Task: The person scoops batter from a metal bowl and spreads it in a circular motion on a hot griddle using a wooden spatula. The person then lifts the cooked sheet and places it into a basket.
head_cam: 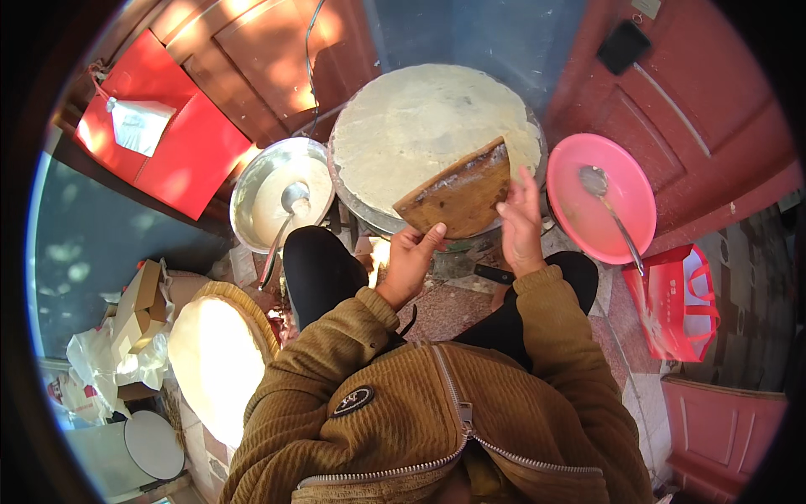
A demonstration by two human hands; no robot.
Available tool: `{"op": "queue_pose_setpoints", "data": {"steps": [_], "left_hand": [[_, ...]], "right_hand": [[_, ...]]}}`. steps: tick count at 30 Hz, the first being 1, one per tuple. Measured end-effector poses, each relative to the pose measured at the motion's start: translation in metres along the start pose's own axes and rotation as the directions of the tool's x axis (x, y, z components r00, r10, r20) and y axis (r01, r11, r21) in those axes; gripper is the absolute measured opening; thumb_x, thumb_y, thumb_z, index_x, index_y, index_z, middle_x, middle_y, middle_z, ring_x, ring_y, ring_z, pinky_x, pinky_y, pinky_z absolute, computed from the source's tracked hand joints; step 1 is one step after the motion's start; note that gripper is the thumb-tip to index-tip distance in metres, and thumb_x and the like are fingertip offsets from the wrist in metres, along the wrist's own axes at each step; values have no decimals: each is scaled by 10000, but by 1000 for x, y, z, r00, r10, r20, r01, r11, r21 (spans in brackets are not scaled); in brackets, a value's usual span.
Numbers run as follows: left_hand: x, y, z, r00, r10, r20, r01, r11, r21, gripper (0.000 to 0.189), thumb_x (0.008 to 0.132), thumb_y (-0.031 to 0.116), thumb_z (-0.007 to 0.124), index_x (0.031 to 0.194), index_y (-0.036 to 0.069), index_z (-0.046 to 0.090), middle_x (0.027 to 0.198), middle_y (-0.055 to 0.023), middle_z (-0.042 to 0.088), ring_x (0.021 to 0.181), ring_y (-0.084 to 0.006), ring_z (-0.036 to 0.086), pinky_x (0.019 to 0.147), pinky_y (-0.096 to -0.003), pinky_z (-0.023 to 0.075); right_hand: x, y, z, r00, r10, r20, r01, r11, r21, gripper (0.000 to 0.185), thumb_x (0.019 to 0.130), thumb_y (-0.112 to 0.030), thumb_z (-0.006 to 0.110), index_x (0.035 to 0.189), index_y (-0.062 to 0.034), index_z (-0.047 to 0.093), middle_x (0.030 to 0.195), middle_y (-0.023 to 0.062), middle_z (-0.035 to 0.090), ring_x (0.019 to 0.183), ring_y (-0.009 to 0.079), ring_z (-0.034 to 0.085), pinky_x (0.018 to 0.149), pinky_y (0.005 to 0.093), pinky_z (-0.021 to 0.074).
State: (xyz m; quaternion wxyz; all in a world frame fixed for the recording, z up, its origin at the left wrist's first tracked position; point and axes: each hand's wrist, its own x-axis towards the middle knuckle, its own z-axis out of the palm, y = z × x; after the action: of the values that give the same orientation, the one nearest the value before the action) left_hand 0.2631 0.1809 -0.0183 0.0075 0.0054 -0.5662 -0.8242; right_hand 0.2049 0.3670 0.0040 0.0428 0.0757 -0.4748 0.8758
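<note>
A half-moon wooden batter spreader (463,189) is tilted over the near right part of a large round griddle (434,126), its curved edge towards me. Pale batter, spread in a thin sheet, covers nearly the whole griddle top. My left hand (408,261) pinches the spreader's lower edge, with the thumb on its face. Beside the spreader's right end is my right hand (522,230), fingers apart; whether its fingertips touch the wood I cannot tell. Dark residue and whitish smears mark the spreader's straight upper edge.
Left of the griddle, a metal basin (249,214) holds batter and a ladle (295,196). A pink plastic basin (570,227) with a metal spoon (593,181) stands right. Flatbreads (217,365) are stacked on a woven tray (261,321). A red bag (667,309) lies right.
</note>
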Motion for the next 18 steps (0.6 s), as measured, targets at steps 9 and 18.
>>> {"op": "queue_pose_setpoints", "data": {"steps": [9, 18], "left_hand": [[-7, 5, -18, 991, -133, -25, 133, 991, 5, 178, 952, 182, 683, 922, 8, 700, 777, -61, 697, 657, -114, 636, 606, -246, 492], [-18, 15, -18, 968, -249, -22, 247, 967, -54, 236, 930, 226, 713, 967, -7, 702, 803, -46, 696, 679, -96, 631, 587, -229, 486]], "right_hand": [[-21, -11, 28, 713, 0, 701, 697, 105, -709, 694, 684, 41, 581, 1359, -121, 553, 1434, 93, 501, 1388, 336, 406, 1130, 621, 266], [-13, 9, 18, 648, -112, 753, 759, 18, -651, 562, 688, 92, 593, 1214, -93, 666, 1323, 99, 609, 1295, 326, 523, 1084, 561, 368]]}}
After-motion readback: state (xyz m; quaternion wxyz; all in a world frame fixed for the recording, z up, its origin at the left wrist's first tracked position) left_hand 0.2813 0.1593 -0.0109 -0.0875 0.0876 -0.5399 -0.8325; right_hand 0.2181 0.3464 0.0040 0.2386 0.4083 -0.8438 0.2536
